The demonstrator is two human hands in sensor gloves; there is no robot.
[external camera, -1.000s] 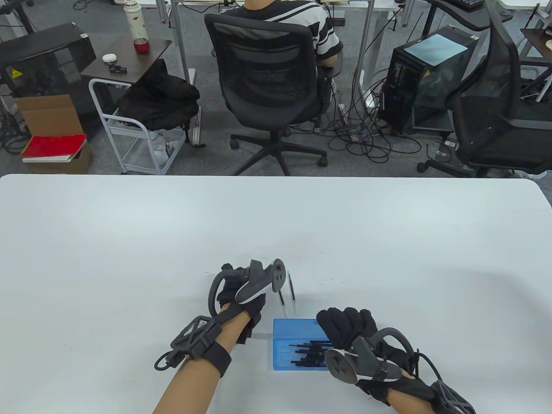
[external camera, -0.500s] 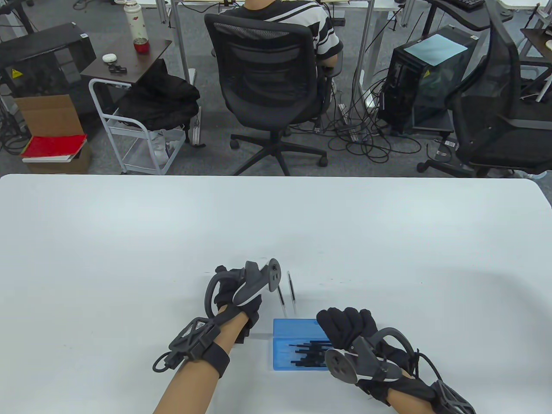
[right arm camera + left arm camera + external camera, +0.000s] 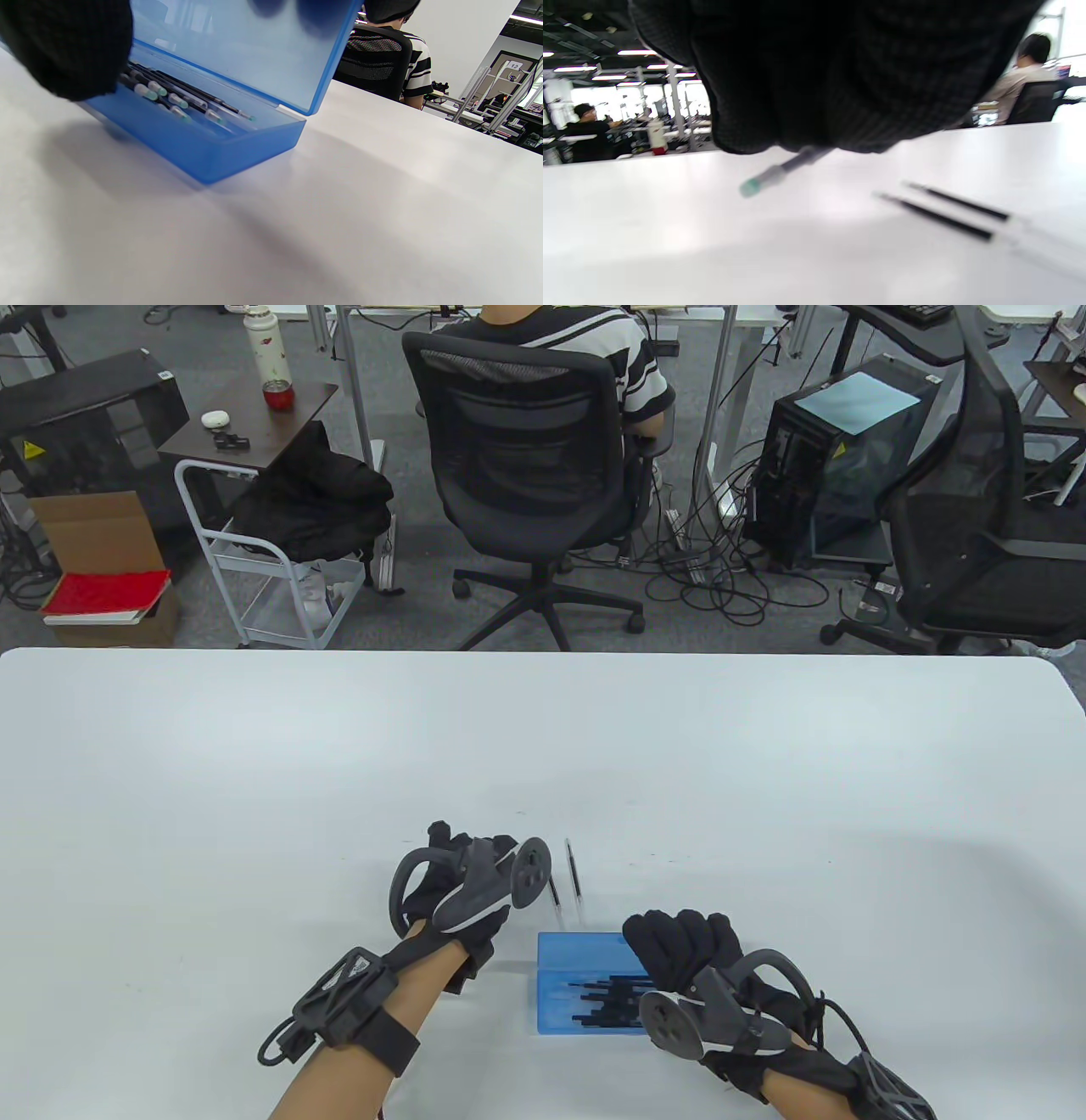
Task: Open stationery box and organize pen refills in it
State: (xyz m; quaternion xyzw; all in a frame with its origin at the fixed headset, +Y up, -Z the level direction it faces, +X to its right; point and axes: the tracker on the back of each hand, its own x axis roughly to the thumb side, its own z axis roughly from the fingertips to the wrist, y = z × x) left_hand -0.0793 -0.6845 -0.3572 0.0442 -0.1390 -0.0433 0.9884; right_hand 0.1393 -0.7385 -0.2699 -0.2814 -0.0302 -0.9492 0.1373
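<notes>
A translucent blue plastic stationery box [image 3: 585,984] sits near the front edge of the white desk [image 3: 543,746], its hinged lid [image 3: 254,46] raised at a slant over the tray. Inside lies a loose bundle of thin black pen refills with pale green end caps [image 3: 169,99], roughly parallel along the tray's length. The right hand [image 3: 687,954] in its black glove rests on the box's right end, fingers curled over the lid's edge, so its grip is closed on the box; the glove and the tracker hide that end of the tray in the table view. The left hand [image 3: 458,882] is just left of the box and beyond it, its grip pinching a single black refill with a green tip [image 3: 780,171], which juts from under the glove, blurred, above the desk. Two more black refills [image 3: 567,884] lie side by side on the desk beyond the box; their clear ends are hard to make out.
</notes>
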